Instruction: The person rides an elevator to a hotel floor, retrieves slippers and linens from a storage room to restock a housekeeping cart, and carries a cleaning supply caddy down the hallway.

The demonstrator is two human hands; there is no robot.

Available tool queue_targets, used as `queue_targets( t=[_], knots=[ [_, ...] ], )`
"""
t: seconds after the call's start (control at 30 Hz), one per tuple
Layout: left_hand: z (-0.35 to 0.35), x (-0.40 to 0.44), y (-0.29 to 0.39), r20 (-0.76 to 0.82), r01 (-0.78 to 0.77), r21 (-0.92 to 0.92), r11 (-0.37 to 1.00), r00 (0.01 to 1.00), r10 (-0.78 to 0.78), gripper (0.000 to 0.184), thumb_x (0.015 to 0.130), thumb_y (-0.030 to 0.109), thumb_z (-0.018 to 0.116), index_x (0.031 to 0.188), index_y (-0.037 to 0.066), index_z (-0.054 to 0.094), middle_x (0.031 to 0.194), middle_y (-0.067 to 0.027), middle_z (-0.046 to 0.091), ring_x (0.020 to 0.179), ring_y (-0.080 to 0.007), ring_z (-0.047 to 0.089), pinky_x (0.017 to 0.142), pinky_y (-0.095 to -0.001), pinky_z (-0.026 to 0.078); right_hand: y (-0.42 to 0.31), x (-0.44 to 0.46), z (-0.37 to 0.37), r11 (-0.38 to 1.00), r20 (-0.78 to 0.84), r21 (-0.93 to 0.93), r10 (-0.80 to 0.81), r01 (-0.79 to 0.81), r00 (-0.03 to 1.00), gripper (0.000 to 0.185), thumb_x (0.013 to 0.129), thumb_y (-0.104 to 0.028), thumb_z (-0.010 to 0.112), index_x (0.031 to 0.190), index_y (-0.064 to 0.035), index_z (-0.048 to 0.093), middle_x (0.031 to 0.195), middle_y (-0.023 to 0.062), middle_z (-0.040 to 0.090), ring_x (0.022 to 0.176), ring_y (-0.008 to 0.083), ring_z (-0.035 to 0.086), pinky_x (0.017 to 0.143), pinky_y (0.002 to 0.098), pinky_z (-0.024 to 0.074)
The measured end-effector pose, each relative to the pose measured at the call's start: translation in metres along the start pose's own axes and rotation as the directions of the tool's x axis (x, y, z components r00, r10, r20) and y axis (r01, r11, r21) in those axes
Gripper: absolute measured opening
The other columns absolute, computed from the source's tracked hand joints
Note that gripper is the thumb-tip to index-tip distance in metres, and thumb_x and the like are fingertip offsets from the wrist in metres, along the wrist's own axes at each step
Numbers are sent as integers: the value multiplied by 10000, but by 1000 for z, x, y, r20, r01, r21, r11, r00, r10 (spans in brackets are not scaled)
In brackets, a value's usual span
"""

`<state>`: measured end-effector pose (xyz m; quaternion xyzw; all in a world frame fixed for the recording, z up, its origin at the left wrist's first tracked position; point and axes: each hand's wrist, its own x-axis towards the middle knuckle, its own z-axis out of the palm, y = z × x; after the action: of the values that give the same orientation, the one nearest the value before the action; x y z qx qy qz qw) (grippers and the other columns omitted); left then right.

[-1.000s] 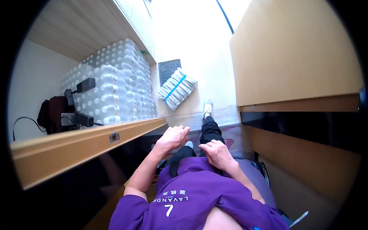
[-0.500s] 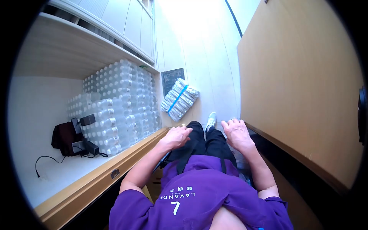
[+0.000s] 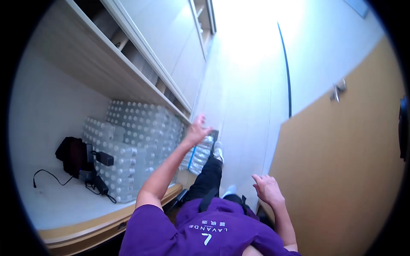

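Observation:
My left hand (image 3: 198, 131) is stretched forward with its fingers apart and nothing in it. Below it on the floor lies a pack of clear plastic bottles or pouches (image 3: 200, 158) with a blue band, partly hidden by my forearm and leg; I cannot tell its exact contents. In the air near the wooden door (image 3: 333, 170) is my right hand (image 3: 269, 188), empty, its thumb and fingers apart and slightly curled. Shrink-wrapped packs of water bottles (image 3: 141, 128) with white caps fill the cupboard compartment at my left.
Beside the bottles lie a dark red cloth bag (image 3: 71, 155) and black power adapters (image 3: 103, 158) with cables. A wooden ledge (image 3: 89, 232) edges the compartment, under a shelf (image 3: 124, 59). The door has a metal handle (image 3: 338, 90). A pale floor (image 3: 247, 106) runs ahead.
My left hand has reached forward and its fingers have spread. My right hand has dropped lower. I have stepped ahead, and the view has turned, bringing the door handle into sight.

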<state>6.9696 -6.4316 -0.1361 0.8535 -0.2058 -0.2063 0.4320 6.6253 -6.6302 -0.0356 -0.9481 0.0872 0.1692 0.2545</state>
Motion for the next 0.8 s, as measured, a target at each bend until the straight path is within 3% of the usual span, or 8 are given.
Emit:
queue_targets(
  t=[0.07, 0.1, 0.2, 0.3, 0.43, 0.5, 0.57, 0.8],
  knots=[
    [-52, 90, -2, -397, 7, -192, 981, 914, -84, 762, 842, 226, 791, 1449, -36, 412, 1297, -248, 610, 1194, -354, 611, 1013, -407, 495, 17, 45, -11, 998, 55, -58, 25, -22, 998, 352, 934, -172, 653, 1266, -66, 608, 1049, 179, 703, 1023, 355, 643, 900, 466, 499],
    [-89, 126, 11, -456, 55, -201, 978, 878, -143, 831, 858, 216, 766, 1507, -35, 312, 1378, -261, 550, 1265, -355, 564, 1056, -417, 462, 22, 67, -14, 997, 55, -74, 7, -3, 998, 352, 934, -172, 653, 1266, -66, 608, 1049, 179, 703, 1023, 355, 643, 900, 466, 499],
    [-168, 232, -3, -723, 69, -176, 982, 668, -177, 1028, 834, 172, 742, 1551, -121, 66, 1624, -306, 172, 1522, -390, 211, 1266, -355, 120, 28, 147, -45, 994, 88, -104, -28, 37, 996, 359, 950, -191, 639, 1285, -70, 603, 1060, 164, 708, 1033, 343, 645, 912, 450, 489],
    [-230, 298, -22, -817, 8, -93, 996, 572, -81, 1008, 795, 139, 746, 1525, -125, 104, 1568, -320, 239, 1473, -404, 278, 1256, -374, 161, 11, 222, -82, 986, 79, -69, -148, 154, 986, 358, 955, -197, 628, 1290, -71, 600, 1113, 157, 701, 1073, 338, 631, 945, 448, 476],
    [-244, 308, 3, -767, 2, -288, 958, 598, -232, 894, 755, 74, 706, 1455, -126, 187, 1448, -308, 345, 1393, -393, 357, 1229, -398, 218, -12, 296, -140, 960, 45, 18, -282, 281, 958, 370, 951, -186, 624, 1300, -66, 596, 1123, 165, 699, 1094, 347, 627, 978, 448, 470],
    [-236, 315, -2, -843, 1, -228, 974, 500, -197, 758, 738, -12, 685, 1380, -79, 287, 1386, -230, 394, 1354, -320, 395, 1195, -364, 250, -10, 335, -156, 933, 23, 86, -352, 349, 936, 365, 951, -172, 611, 1299, -63, 602, 1129, 169, 698, 1084, 354, 629, 968, 453, 475],
    [-240, 315, 19, -785, 122, -350, 929, 502, -362, 767, 733, -26, 664, 1388, -97, 271, 1399, -239, 385, 1335, -326, 423, 1188, -370, 266, -12, 380, -180, 938, 161, 35, -345, 344, 925, 356, 948, -152, 597, 1292, -61, 614, 1103, 170, 701, 1067, 362, 631, 953, 459, 480],
    [-241, 350, -6, -738, 180, -263, 948, 596, -318, 972, 759, 77, 619, 1534, -154, 79, 1614, -355, 163, 1525, -425, 187, 1258, -391, 161, -64, 579, -260, 630, 91, -9, -773, 776, 628, 312, 915, -119, 648, 1220, -50, 651, 1059, 152, 698, 1031, 346, 625, 931, 465, 475]
  ],
)
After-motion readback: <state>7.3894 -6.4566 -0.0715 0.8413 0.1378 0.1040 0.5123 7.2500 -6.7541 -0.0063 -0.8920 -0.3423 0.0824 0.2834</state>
